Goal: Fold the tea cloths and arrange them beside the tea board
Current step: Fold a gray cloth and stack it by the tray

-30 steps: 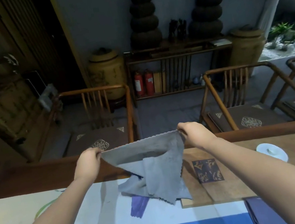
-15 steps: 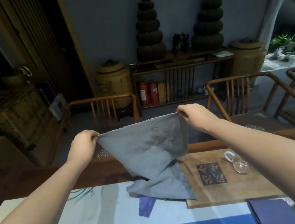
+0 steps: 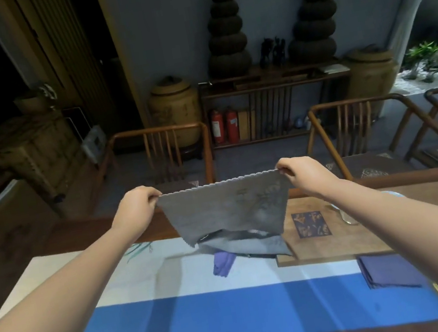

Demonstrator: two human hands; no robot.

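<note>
From the head view: grey cloth held up above the table, top edge stretched level from left to right, long axis running the same way, lower edge hanging free towards the near side. Left hand pinching the left top corner, right hand pinching the right one, each grip narrow and closed on fabric, both equally near. Below, more grey cloth and a crumpled purple one heaped just left of the tea board; folded purple cloth near its front edge. Likely next: bringing corners together.
</note>
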